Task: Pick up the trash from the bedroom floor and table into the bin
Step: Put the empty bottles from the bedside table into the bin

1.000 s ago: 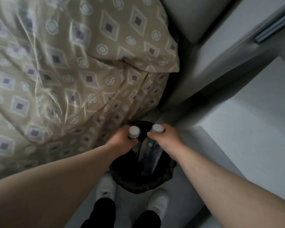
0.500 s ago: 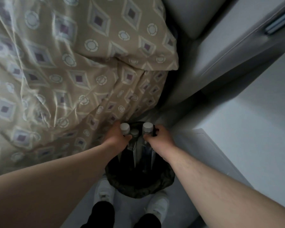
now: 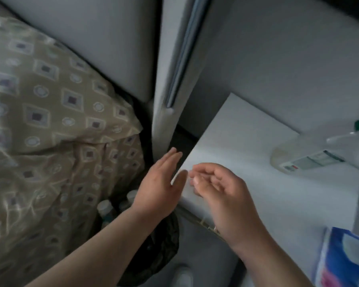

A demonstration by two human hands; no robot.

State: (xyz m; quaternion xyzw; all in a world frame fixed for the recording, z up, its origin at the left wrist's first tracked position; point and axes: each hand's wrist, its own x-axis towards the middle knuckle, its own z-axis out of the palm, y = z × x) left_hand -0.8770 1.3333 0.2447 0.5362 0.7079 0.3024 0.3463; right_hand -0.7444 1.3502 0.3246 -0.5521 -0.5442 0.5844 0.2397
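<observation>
The bin (image 3: 153,251), lined with a black bag, stands on the floor between the bed and the white table (image 3: 247,154). Plastic bottles with white caps (image 3: 105,206) stand upright inside it, partly hidden by my left forearm. My left hand (image 3: 160,183) is raised above the bin with its fingers stretched out and nothing in it. Beside it my right hand (image 3: 218,189) hovers over the table's near corner, fingers loosely curled and apart, also holding nothing. A clear plastic bottle (image 3: 303,158) with a green cap lies on its side on the table at the right.
A bed with a beige patterned cover (image 3: 50,141) fills the left side. A grey wall panel and a door edge (image 3: 168,79) rise behind the bin. A blue tissue pack (image 3: 344,259) lies at the table's front right. My white shoe (image 3: 181,276) shows below.
Both hands have let go of the bottles, which now stand in the bin. The hands rose up toward the table's corner, and the view swung up and right.
</observation>
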